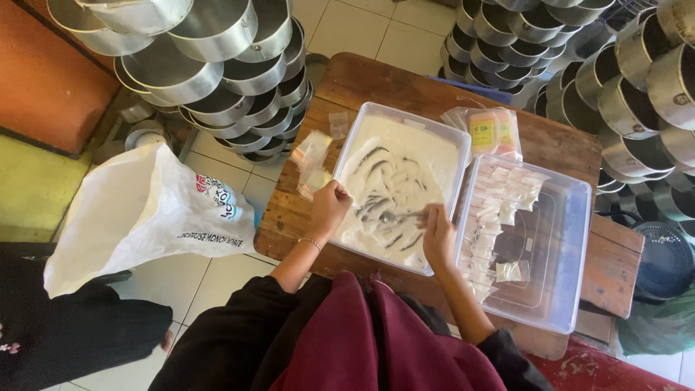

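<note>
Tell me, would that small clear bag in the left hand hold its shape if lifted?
Probably not: the small clear bag looks like thin film, crumpled above the left hand, so it is likely floppy and very light. It may also be slippery, being glossy.

You see white powder (pixel 394 163) streaked with dark furrows in a clear tub (pixel 347 137). At nine o'clock sits a white sack (pixel 137 210); the table (pixel 362 80) is brown.

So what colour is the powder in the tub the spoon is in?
White, with dark streaks where the spoon has scraped through the powder; head view.
</note>
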